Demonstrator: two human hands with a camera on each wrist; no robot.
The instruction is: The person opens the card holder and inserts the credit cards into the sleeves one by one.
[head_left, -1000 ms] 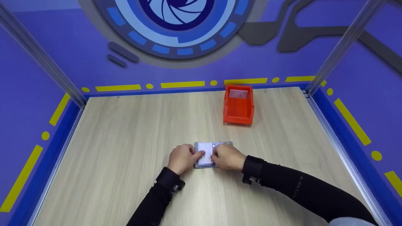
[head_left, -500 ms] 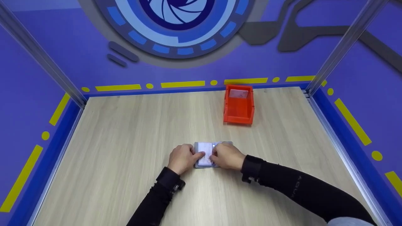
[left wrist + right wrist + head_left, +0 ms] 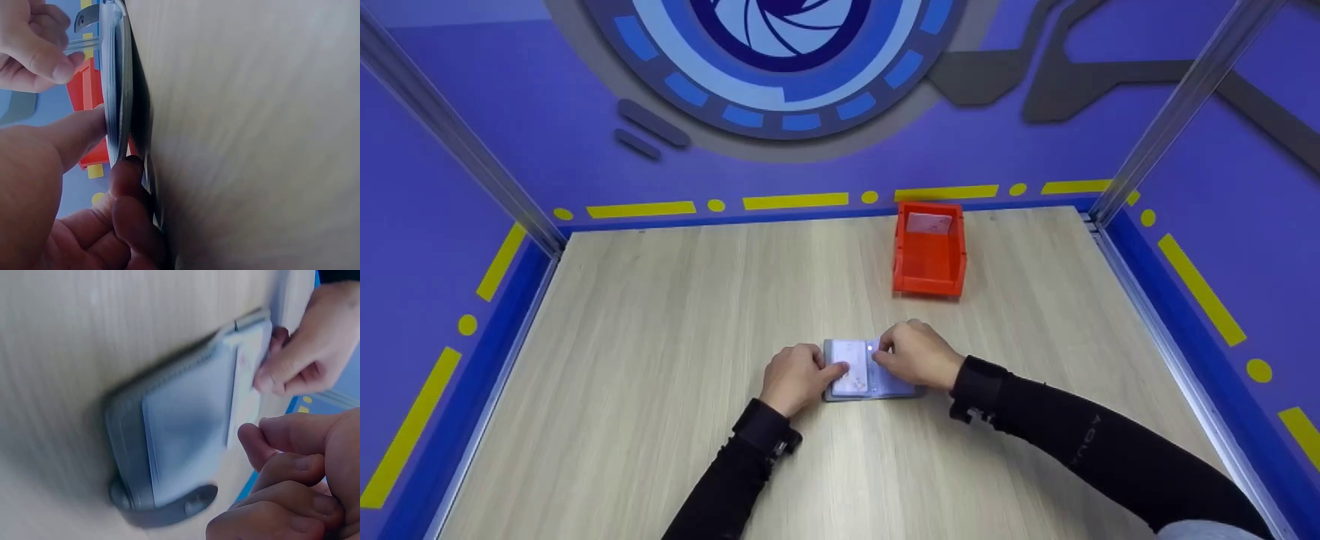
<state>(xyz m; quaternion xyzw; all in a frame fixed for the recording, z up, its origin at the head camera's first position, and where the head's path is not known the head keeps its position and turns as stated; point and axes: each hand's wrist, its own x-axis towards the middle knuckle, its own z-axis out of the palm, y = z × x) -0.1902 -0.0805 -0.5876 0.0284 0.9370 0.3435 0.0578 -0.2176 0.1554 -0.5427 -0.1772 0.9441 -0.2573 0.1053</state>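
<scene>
An open card holder (image 3: 894,384) with a grey cover and clear plastic sleeves lies on the table. A white card with faint pinkish print (image 3: 851,375) shows in its left side. My left hand (image 3: 797,379) pinches the holder's left edge, thumb on top and fingers underneath, as the left wrist view shows. My right hand (image 3: 916,354) hovers over the right-hand sleeves (image 3: 185,422), fingers curled and thumb close to the index finger. Nothing shows between those fingertips. A dark snap strap (image 3: 169,509) sticks out from the holder's outer edge in the right wrist view.
A red bin (image 3: 930,259) stands behind the holder, near the back wall, with a whitish printed card (image 3: 928,223) at its far end. Blue-purple walls (image 3: 810,172) enclose the wooden table (image 3: 675,315) at the back and both sides.
My right hand has come away from the card's inner edge and moved up and to the right, uncovering the right-hand sleeves. The left hand keeps its place on the holder.
</scene>
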